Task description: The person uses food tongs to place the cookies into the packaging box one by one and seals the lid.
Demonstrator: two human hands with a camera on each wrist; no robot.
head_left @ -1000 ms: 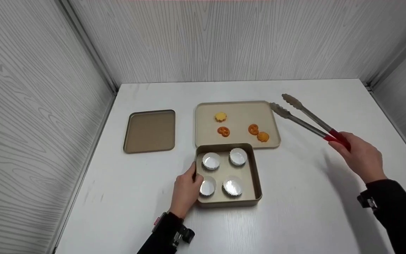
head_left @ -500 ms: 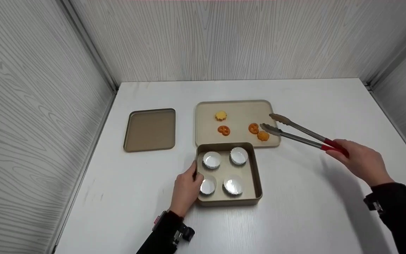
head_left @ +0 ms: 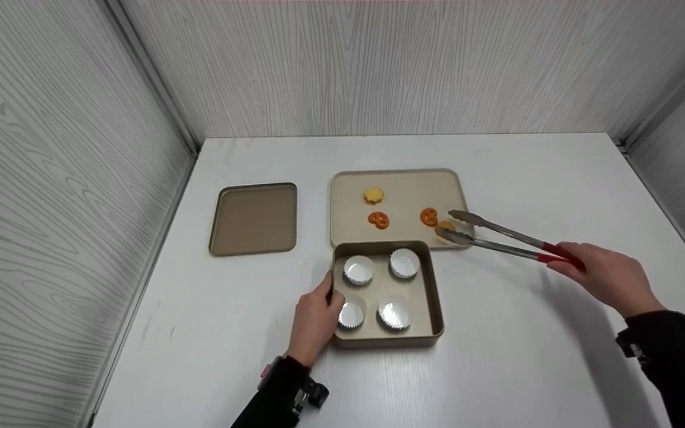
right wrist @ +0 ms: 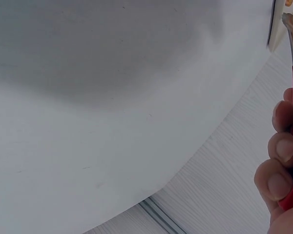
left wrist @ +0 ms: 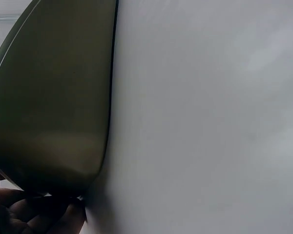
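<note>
The right hand (head_left: pixel 613 279) has its fingers curled round the red handle of the tongs (head_left: pixel 503 248), whose two arms stand spread over the near right corner of the tray (head_left: pixel 405 193). The orange shell (head_left: pixel 446 225) lies on that tray, partly behind the tip of the lower arm; the upper arm's tip is just beyond it to the right, and whether either tip touches it cannot be told. A pretzel (head_left: pixel 429 217) sits right beside the shell, so a good pinch would bring both tips low about the shell alone and then squeeze evenly, lest the pretzel be nudged or caught too. The grooved tips should suit the ridged shell, though a light squeeze seems wise, as a small rounded piece could slip sideways. The second pretzel (head_left: pixel 379 220) and the yellow flower (head_left: pixel 373 195) lie farther left on the tray, out of the way. The left hand (head_left: pixel 314 321) grips the left wall of the box (head_left: pixel 387 343), which stands on the bench (head_left: pixel 527 362) against or just before the tray's near edge; keeping that hold firm would help steady the four paper cups (head_left: pixel 358 270) inside.
</note>
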